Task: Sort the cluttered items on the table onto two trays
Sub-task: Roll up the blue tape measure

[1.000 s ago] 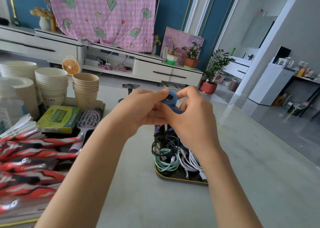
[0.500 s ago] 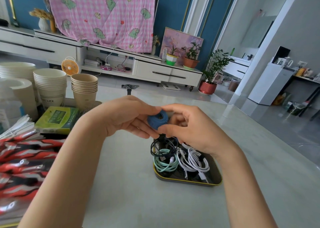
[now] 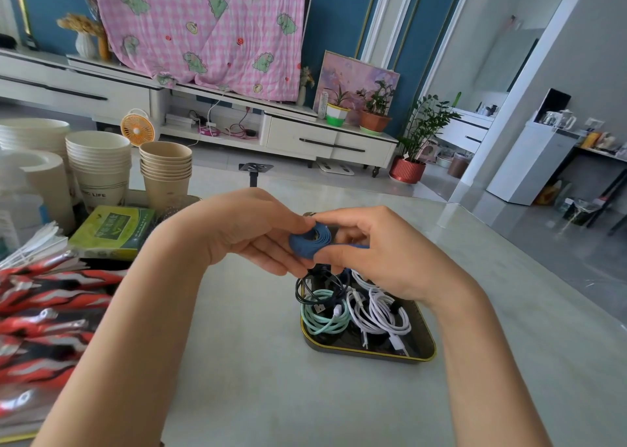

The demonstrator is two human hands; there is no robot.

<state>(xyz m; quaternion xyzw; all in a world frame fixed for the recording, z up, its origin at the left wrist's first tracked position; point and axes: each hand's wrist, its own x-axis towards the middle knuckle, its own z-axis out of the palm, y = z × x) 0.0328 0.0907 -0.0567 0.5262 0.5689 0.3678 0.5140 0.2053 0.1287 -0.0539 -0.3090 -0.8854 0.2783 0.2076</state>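
Both hands hold a coiled blue flat cable (image 3: 307,242) in the air above the far end of a black tray with a gold rim (image 3: 422,355). My left hand (image 3: 247,229) pinches the coil from the left, thumb on top. My right hand (image 3: 376,246) pinches it from the right. In the tray lie a mint green cable (image 3: 324,317), white cables (image 3: 380,314) and a black cable (image 3: 315,287). A second tray on the left is mostly covered; only its gold edge (image 3: 17,437) shows at the bottom left.
On the left lie red, black and white packets (image 3: 44,311), a green box (image 3: 115,231), stacks of paper cups (image 3: 166,171) and white cups (image 3: 98,168). The pale table (image 3: 254,378) spreads between the left pile and the tray.
Both hands have come down and toward me with the blue cable, from well above the tray to just over its far end. The coil now looks tighter.
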